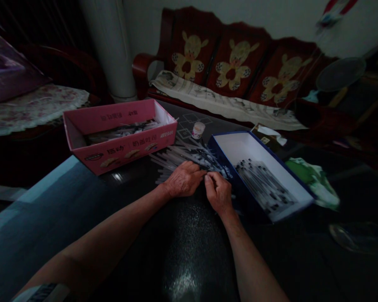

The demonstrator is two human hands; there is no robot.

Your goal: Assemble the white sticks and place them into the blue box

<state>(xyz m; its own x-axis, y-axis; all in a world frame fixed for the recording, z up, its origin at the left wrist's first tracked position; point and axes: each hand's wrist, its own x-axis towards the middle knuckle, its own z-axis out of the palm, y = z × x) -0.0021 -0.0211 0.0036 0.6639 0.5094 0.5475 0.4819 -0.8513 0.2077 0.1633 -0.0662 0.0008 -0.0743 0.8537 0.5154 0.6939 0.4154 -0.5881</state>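
Note:
My left hand (186,179) is closed, its curled fingers over the near edge of a loose pile of thin, pale, translucent tubes (168,158) on the dark table. Close beside it on the right, my right hand (219,191) is also closed, thumb pressed to the fingers. The fingertips of both hands almost meet; what they pinch is too small and dark to make out. Right of my right hand stands a blue box with a white inside (236,144), holding many similar tubes with dark ends (264,184) laid lengthwise. A pink carton (119,149) at the left contains more thin pieces.
A small white tub (198,130) stands behind the pile. Right of the blue box lies a green and white packet (315,180), with a small dark box and tissue (269,136) behind. Beyond the dark table (189,243) is a wooden sofa (195,50); a cloth-covered seat (34,105) is at left.

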